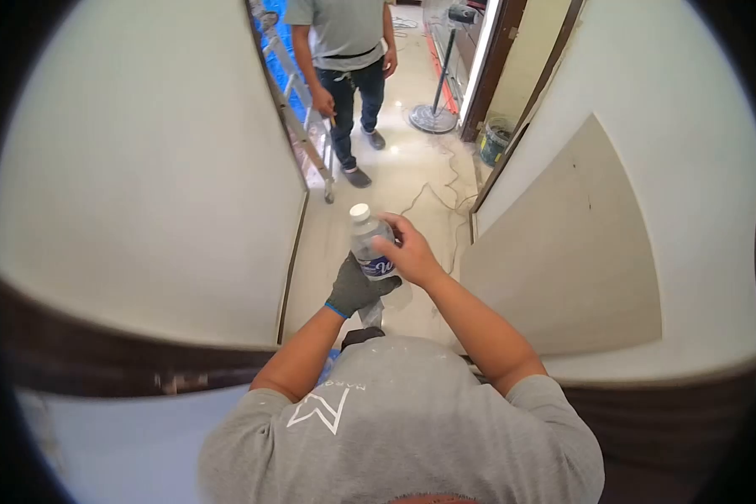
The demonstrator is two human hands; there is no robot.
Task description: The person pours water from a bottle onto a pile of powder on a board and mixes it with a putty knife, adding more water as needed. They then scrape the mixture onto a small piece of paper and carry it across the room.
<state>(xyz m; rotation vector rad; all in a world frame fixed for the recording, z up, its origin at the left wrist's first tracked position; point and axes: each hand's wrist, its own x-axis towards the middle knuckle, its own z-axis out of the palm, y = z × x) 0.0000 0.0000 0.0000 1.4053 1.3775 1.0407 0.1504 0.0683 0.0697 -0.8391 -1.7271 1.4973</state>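
Grey T-shirt fabric [403,428] with a white angular logo fills the bottom of the view, speckled with pale dust, and both bare forearms reach forward from it. Just past the chest, the left hand [357,286], in a dark grey work glove with a blue cuff, wraps around the lower part of a clear plastic water bottle [370,248] with a white cap and a blue label; its fingers are curled tight about the bottle's body from below. Immediately beside it, the bare right hand [407,252] rests against the upper side of the same bottle, fingers bent and pressed onto the plastic near the label, thumb side turned toward the cap. That bottle stands roughly upright, tilted slightly left, held in mid-air over the glossy cream tiled floor [395,168] between two pale walls. On the right, a large beige flat board [571,252] leans against the wall. To the left, a wide off-white panel [143,168] edges the passage. Farther along, a thin cable [445,189] snakes over the tiles. Beyond it, another person in a grey shirt and dark jeans [344,59] stands next to a silver aluminium ladder [298,109]. Farthest back, a black pedestal fan on a round base [435,109] sits near a green bucket [494,143].
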